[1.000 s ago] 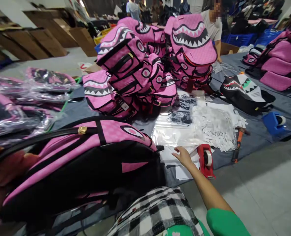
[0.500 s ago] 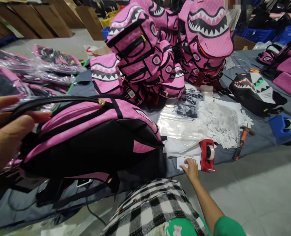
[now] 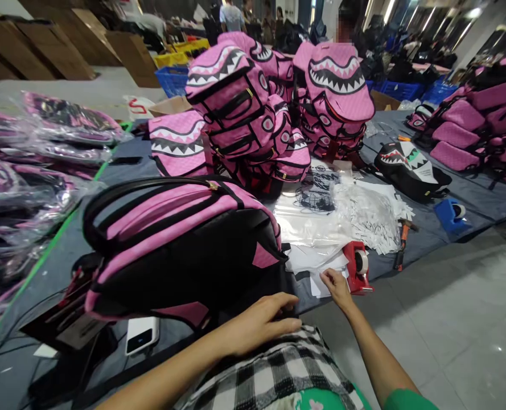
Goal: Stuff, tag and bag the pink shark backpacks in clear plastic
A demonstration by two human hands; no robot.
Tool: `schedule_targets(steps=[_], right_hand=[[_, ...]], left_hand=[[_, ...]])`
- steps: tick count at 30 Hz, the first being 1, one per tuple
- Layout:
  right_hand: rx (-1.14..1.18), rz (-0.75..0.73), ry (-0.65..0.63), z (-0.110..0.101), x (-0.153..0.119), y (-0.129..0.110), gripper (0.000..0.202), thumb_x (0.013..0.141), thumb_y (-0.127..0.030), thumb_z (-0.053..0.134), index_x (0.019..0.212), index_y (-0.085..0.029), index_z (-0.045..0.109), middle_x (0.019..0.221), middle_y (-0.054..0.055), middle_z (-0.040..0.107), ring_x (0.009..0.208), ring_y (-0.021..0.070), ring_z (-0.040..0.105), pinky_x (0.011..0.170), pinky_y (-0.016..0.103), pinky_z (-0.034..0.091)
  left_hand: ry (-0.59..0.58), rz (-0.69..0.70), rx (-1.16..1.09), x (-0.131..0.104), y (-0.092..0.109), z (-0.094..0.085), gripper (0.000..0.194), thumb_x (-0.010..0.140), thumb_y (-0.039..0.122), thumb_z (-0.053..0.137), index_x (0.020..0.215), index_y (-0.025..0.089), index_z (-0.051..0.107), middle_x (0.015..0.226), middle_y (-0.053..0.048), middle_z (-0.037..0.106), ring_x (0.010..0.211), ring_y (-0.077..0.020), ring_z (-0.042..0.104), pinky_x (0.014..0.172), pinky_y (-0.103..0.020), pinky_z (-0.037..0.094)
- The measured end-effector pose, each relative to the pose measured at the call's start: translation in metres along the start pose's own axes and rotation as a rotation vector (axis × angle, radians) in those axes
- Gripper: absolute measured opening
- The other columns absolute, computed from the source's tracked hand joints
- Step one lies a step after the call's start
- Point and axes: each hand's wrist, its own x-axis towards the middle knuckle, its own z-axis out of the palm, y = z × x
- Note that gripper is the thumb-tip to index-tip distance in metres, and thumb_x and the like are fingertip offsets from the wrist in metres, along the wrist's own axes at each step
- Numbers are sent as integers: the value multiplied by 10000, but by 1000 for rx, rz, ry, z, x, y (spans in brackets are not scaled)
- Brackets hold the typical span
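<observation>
A pink-and-black backpack (image 3: 184,256) lies on its side in front of me, its black handle curving up at the left. My left hand (image 3: 263,322) is empty, fingers stretched and slightly apart, near the table edge below the backpack's right end. Farther right, my right hand (image 3: 337,286) pinches at a white card (image 3: 318,286) in a small stack of papers; the fingertips partly cover it. Right beside that hand stands a red tape dispenser (image 3: 358,266). Dark tags (image 3: 67,313) hang from the backpack's left end.
Pink shark-mouth backpacks (image 3: 235,108) are piled behind. Clear plastic bags (image 3: 312,219), a heap of white slips (image 3: 367,216), an orange-handled hammer (image 3: 402,242) and a blue tape dispenser (image 3: 452,215) lie rightward. Bagged backpacks (image 3: 31,188) fill the left. A white power bank (image 3: 142,335) lies in front.
My left hand has let go of the backpack's handle and moved right, down by my lap. The backpack stays on the table. My right hand remains at the white cards, which have shifted slightly.
</observation>
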Motion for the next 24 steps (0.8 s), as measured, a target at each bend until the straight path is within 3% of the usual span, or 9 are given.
schedule_targets(steps=[2, 4, 8, 11, 15, 17, 19, 21, 24], right_hand=[[27, -16, 35, 4, -14, -31, 406, 965, -503, 437, 727, -206, 579, 613, -17, 547, 568, 146, 527, 554, 235, 411], [81, -37, 94, 16, -32, -61, 362, 973, -454, 446, 769, -199, 602, 628, -13, 577, 565, 145, 550, 554, 231, 436], [185, -149, 122, 31, -58, -107, 253, 948, -312, 493, 1050, -175, 679, 868, 63, 714, 691, 173, 654, 633, 260, 540], [194, -232, 64, 11, -53, -124, 260, 964, -299, 536, 1163, -196, 668, 930, 68, 717, 761, 175, 679, 685, 266, 579], [123, -475, -53, -29, -15, -132, 547, 881, -527, 699, 1326, -223, 605, 1290, 137, 657, 1249, 283, 587, 1056, 440, 506], [136, -621, -212, -39, 5, -139, 628, 817, -667, 700, 1272, -238, 650, 1343, 138, 642, 1345, 310, 519, 1128, 492, 435], [204, -718, -336, -40, 19, -150, 544, 847, -720, 617, 1101, -249, 717, 1187, 110, 726, 1264, 294, 598, 1135, 494, 423], [270, -749, -401, -36, 29, -160, 481, 906, -697, 549, 963, -254, 727, 974, 68, 768, 1076, 260, 700, 1144, 485, 412], [261, -695, -319, -28, 41, -170, 433, 934, -643, 542, 878, -254, 723, 835, 42, 751, 838, 222, 731, 1010, 397, 532]], left_hand=[[-71, -229, -312, 31, -24, 23, 659, 735, 664, 724, 1135, 140, 702, 1095, -114, 748, 1019, -257, 698, 887, -373, 564], [39, -346, -506, 54, -42, 48, 733, 592, 769, 744, 922, 115, 717, 891, -91, 734, 877, -246, 689, 804, -348, 549], [239, -373, -526, 65, -61, 73, 781, 693, 901, 461, 781, 145, 633, 717, -46, 626, 708, -195, 611, 693, -314, 488], [342, -355, -421, 55, -67, 60, 692, 823, 814, 342, 767, 172, 595, 738, -40, 599, 751, -197, 581, 731, -316, 458], [263, -199, -209, 36, -56, 30, 462, 900, 589, 481, 705, 187, 601, 667, -3, 579, 678, -163, 537, 701, -286, 411], [180, -46, 115, 24, -46, 16, 333, 941, 428, 495, 760, 191, 642, 642, 3, 604, 596, -142, 530, 638, -272, 393], [149, 149, 551, 11, -37, 2, 188, 936, 304, 525, 855, 200, 658, 620, 11, 638, 525, -137, 545, 567, -263, 384], [265, 354, 887, -1, -30, -14, 81, 911, 215, 564, 880, 194, 637, 582, 28, 644, 472, -132, 562, 519, -256, 398], [702, 641, 1153, -16, -16, -41, 189, 946, 84, 459, 944, 139, 640, 684, -10, 720, 559, -130, 659, 599, -245, 497]])
